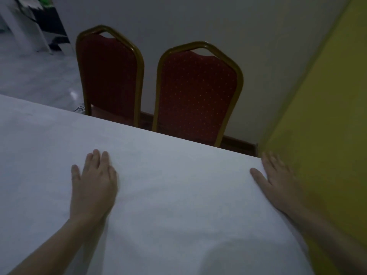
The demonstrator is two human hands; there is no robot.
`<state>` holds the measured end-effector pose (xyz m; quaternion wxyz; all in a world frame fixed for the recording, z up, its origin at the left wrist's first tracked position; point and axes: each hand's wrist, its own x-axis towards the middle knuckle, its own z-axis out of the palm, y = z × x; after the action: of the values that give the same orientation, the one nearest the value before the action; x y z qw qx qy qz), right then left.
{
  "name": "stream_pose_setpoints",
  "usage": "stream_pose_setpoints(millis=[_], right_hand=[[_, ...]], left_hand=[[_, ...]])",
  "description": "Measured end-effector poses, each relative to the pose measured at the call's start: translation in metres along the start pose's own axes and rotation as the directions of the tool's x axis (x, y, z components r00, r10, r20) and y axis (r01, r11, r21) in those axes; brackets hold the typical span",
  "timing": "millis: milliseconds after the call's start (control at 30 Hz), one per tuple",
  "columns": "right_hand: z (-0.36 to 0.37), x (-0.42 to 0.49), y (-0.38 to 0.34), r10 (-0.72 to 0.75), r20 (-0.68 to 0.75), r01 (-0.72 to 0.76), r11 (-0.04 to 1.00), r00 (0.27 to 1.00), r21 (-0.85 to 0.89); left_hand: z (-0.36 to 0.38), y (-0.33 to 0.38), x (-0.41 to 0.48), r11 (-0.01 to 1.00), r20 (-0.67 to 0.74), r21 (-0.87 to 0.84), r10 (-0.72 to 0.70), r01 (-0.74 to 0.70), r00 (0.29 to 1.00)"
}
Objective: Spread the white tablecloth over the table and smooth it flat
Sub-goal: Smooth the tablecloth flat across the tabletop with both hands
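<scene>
The white tablecloth point(178, 195) covers the table from the left edge of the view to the yellow wall on the right. It lies mostly flat, with a soft shadowed fold near the bottom. My left hand point(93, 183) rests palm down on the cloth left of centre, fingers apart and pointing toward the chairs. My right hand point(274, 179) lies flat on the cloth's right edge, against the yellow wall, fingers stretched out. Neither hand holds anything.
Two red padded chairs with gold frames point(111, 76) point(196, 96) stand behind the table's far edge, against a grey wall. A yellow wall point(317, 116) borders the table on the right. Grey floor and a white object point(29, 36) lie at the far left.
</scene>
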<state>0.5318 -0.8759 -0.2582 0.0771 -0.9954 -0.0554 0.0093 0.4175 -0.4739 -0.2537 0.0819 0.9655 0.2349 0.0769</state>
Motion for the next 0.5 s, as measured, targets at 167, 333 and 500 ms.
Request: stream_pose_setpoints(millis=[167,333,500], right_hand=[[0.003,-0.007,-0.079,-0.262,0.049,0.256,0.96,0.964,0.115],[0.029,-0.006,-0.252,-0.76,0.106,0.742,0.649,0.641,0.17],[0.045,0.02,-0.338,-0.831,0.137,0.819,0.555,0.538,0.148]], left_hand=[[0.001,0.001,0.004,0.999,-0.044,-0.05,-0.014,0.012,0.999],[-0.003,-0.011,0.006,0.929,-0.123,-0.251,-0.308,0.271,0.944],[-0.008,-0.008,0.007,0.839,-0.098,-0.397,-0.443,0.373,0.891]])
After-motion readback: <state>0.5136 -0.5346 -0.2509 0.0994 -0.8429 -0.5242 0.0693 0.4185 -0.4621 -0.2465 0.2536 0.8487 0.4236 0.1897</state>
